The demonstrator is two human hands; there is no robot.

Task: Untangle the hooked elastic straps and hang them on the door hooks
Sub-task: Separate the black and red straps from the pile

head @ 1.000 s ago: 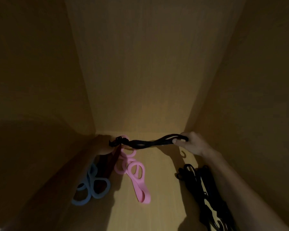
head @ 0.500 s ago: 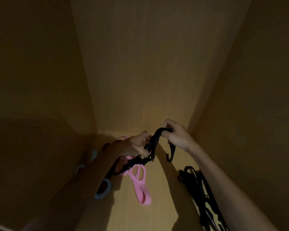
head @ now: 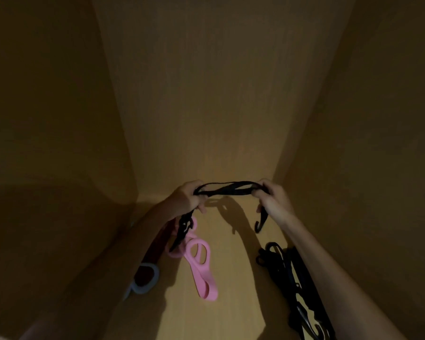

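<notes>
A black hooked elastic strap (head: 227,188) stretches in several strands between my two hands, held above the wooden shelf floor (head: 233,278). My left hand (head: 187,198) grips one end, and a tangled part with a hook hangs from it down over a pink band. My right hand (head: 272,196) grips the other end; a black hook (head: 260,220) dangles below it. More black hooked straps (head: 290,278) lie in a heap on the floor under my right forearm.
I am looking into a dim wooden cupboard with side walls close on both sides and a back wall (head: 206,106). A pink looped band (head: 199,261) lies at floor centre, a blue band (head: 145,278) at left, partly hidden by my left arm.
My hands have pulled apart and risen a little, so the black strap now spans level between them. The tangled end hangs lower from my left hand.
</notes>
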